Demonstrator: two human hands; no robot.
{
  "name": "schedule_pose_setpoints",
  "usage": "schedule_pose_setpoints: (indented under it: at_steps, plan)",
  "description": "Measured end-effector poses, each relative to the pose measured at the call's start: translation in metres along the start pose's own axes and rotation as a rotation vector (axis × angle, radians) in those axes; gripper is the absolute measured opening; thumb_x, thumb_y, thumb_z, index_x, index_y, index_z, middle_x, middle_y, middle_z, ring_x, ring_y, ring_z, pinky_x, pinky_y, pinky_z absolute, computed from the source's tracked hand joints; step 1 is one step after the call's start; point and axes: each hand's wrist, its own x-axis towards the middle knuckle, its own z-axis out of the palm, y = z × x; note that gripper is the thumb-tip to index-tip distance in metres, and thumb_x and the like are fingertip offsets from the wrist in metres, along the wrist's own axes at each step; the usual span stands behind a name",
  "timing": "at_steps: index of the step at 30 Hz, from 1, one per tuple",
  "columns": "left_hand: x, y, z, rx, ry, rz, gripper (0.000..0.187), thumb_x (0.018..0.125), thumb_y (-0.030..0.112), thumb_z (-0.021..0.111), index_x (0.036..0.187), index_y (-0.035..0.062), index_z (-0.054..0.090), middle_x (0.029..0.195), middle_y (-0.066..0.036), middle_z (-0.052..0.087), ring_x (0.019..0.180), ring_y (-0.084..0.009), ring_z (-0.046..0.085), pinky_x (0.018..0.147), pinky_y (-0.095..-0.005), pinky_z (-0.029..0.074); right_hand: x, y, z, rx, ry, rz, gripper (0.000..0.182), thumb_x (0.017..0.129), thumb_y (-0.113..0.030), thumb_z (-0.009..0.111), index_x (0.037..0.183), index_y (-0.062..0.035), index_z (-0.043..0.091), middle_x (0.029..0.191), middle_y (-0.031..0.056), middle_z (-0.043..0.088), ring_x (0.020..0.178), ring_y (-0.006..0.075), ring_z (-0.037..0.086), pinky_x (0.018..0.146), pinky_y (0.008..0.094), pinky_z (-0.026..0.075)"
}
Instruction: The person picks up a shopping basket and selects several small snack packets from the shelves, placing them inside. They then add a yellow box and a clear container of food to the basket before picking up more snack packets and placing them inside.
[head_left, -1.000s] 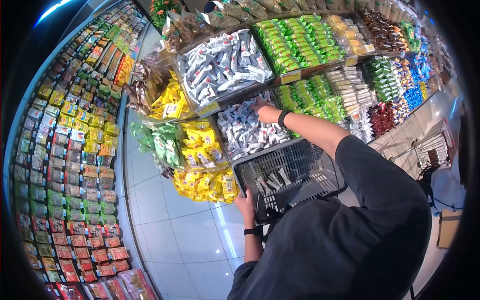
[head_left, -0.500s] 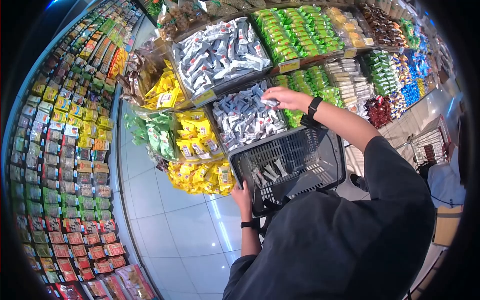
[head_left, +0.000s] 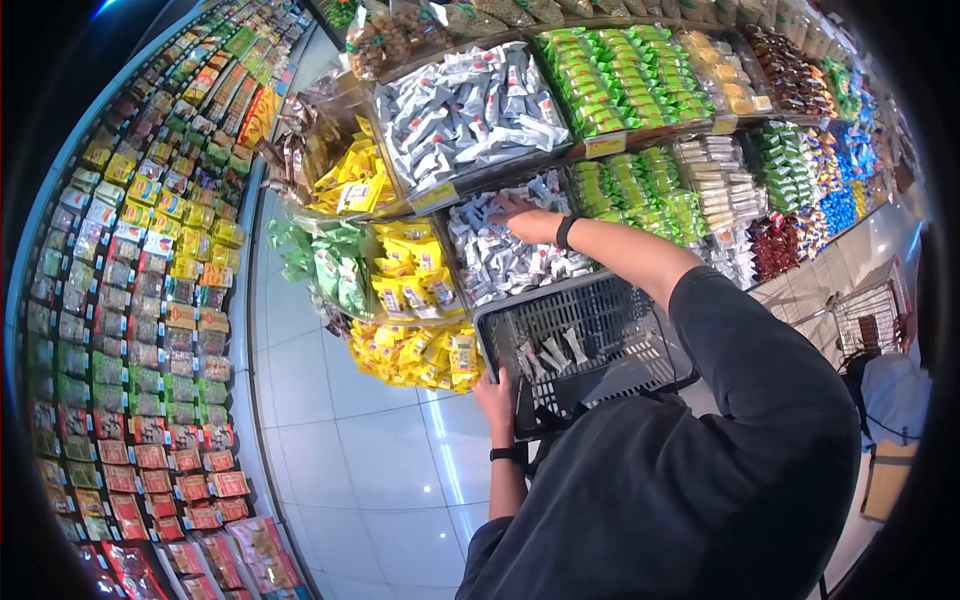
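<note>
My left hand [head_left: 494, 393] is closed around the left rim of a dark grey plastic shopping basket [head_left: 628, 378]. Several small silver-white wrapped packets [head_left: 553, 352] lie on the basket's floor. Over a bin heaped with similar silver-white packets [head_left: 500, 262], my right hand [head_left: 530, 222] reaches down with its fingers stretched out among the wrappers. Its fingertips are partly lost among the packets, and no lifted packet shows in it. The basket's far edge is against the front of this bin.
Yellow packets [head_left: 410, 262] and green bags [head_left: 340, 270] fill bins at the left. Green-wrapped snacks [head_left: 625, 75] are stacked behind. A long shelf of packaged goods [head_left: 150, 270] runs along the far left, across a tiled floor [head_left: 350, 450]. A shopping cart [head_left: 872, 310] stands at right.
My right hand, which had a small silver-white packet at its fingertips, has moved left and down into the packets, where that packet can no longer be made out. My left hand keeps its grip on the basket.
</note>
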Motion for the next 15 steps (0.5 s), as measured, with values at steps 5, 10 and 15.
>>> schedule_pose_setpoints:
  at_steps: [5, 10, 15]
  plan:
    - [0.001, 0.017, -0.007, 0.025, -0.086, -0.118, 0.033, 0.090, 0.026, 0.063, 0.094, -0.0059, 0.068, 0.071, -0.022, 0.065, 0.065, -0.0306, 0.062, 0.067, -0.0424, 0.047, 0.004, 0.008, -0.003, -0.128, -0.098, -0.050, 0.062, 0.079, 0.000, 0.065, 0.138, -0.0137, 0.049, 0.153, 0.0178, 0.023, 0.136, 0.0438, 0.033, 0.105, 0.0510, 0.043]
    - [-0.001, 0.009, -0.003, 0.006, -0.069, -0.099, 0.034, 0.090, 0.027, 0.063, 0.094, -0.0064, 0.068, 0.067, -0.020, 0.063, 0.059, -0.0262, 0.058, 0.063, -0.0404, 0.046, 0.004, 0.011, -0.006, -0.141, -0.089, -0.063, 0.067, 0.074, 0.006, 0.067, 0.136, -0.0117, 0.051, 0.154, 0.0160, 0.023, 0.135, 0.0445, 0.034, 0.106, 0.0456, 0.044]
    - [0.001, -0.006, 0.003, 0.028, -0.041, -0.046, 0.035, 0.091, 0.028, 0.063, 0.095, -0.0066, 0.067, 0.065, -0.018, 0.063, 0.057, -0.0253, 0.057, 0.060, -0.0397, 0.045, 0.003, 0.020, -0.007, 0.044, 0.035, -0.061, 0.054, 0.081, 0.000, 0.058, 0.135, -0.0055, 0.049, 0.150, 0.0195, 0.033, 0.134, 0.0401, 0.039, 0.108, 0.0414, 0.039]
